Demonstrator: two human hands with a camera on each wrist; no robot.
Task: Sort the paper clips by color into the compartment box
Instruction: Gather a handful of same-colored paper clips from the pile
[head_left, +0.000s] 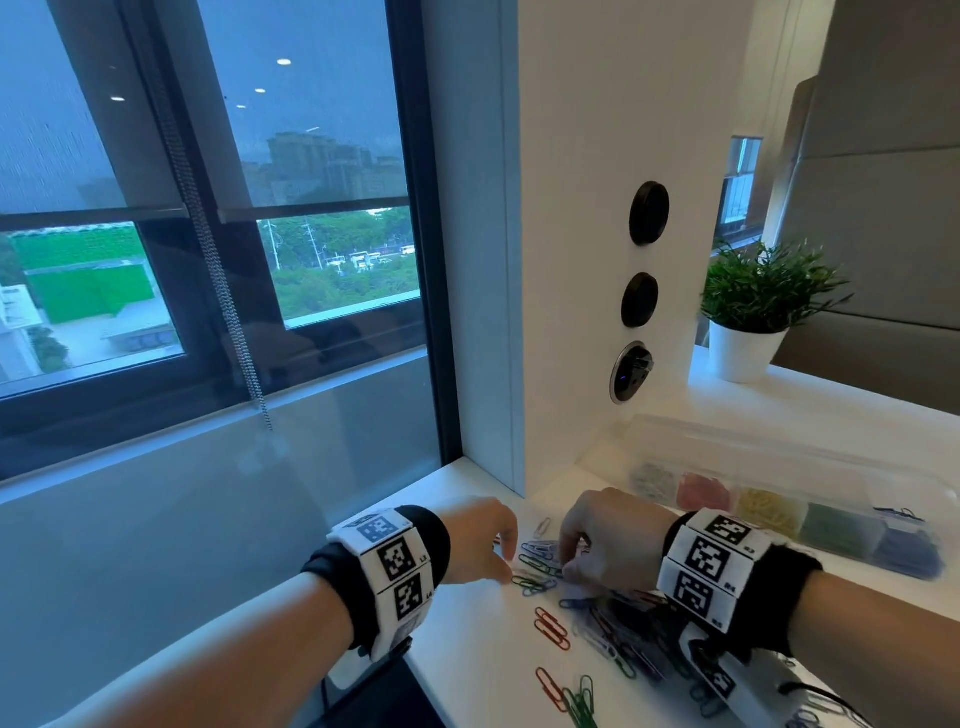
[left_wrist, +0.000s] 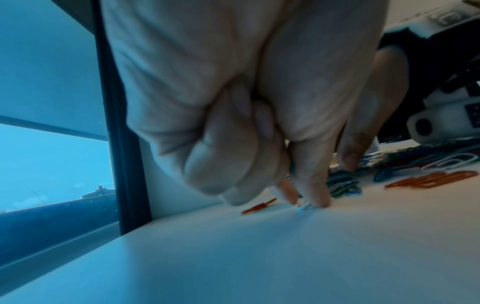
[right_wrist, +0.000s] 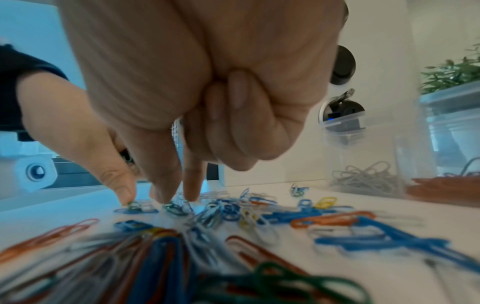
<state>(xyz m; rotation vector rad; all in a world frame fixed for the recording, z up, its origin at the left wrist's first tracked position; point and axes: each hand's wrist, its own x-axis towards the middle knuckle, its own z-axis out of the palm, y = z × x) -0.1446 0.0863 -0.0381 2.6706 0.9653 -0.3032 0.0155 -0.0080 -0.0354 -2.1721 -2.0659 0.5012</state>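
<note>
White desk (head_left: 467, 649) beside a window; loose paper clips (head_left: 613, 623) lie mixed at lower centre. The left hand (head_left: 480, 540) pinches a pale clip (left_wrist: 304, 206); the right hand (head_left: 608, 545) presses fingertips (right_wrist: 166, 195) onto green clips (right_wrist: 174, 208) — tangled neighbours could lift along and reach the wrong section of the compartment box (head_left: 810, 519), right of centre.

paper clips (head_left: 613, 623) red, blue, green, white, yellow mixed | compartment box (head_left: 789, 462) clear; fills run pale grey, red, yellow, green, blue | desk (head_left: 467, 654) white | wristbands (head_left: 395, 566) black with white tiles, black square-code pattern | pot (head_left: 743, 353) white, plant (head_left: 769, 286) green | wall discs (head_left: 649, 213) black | window frame (head_left: 421, 208) dark
</note>
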